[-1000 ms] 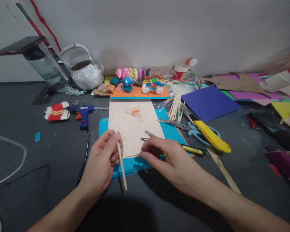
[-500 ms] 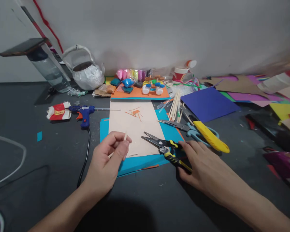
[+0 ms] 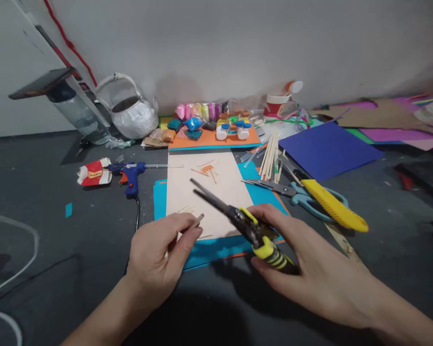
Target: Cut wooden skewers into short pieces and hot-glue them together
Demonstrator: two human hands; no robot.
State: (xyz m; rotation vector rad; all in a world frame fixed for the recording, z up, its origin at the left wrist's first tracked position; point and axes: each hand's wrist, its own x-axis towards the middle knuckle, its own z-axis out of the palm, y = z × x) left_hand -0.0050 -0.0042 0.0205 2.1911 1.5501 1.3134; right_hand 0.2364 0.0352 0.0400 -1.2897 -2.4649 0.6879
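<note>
Between thumb and forefinger, my left hand pinches a thin wooden stick, its tip pointing up and to the right. My right hand grips black-and-yellow-handled snips above the paper, blades slightly apart and aimed up-left. The blades are near the stick but apart from it. Below lies a pale paper sheet on blue sheets. Orange scraps and a few short stick pieces rest on the pale sheet.
Left of the paper lies a blue glue gun. To the right are a bundle of wooden sticks, blue-handled scissors and a yellow cutter. Farther back stand a silver kettle, clay packets and a small wheeled model.
My right hand has lifted the snips off the paper and turned them toward the left hand. The stick in my left hand now leans to the right. The view has shifted slightly.
</note>
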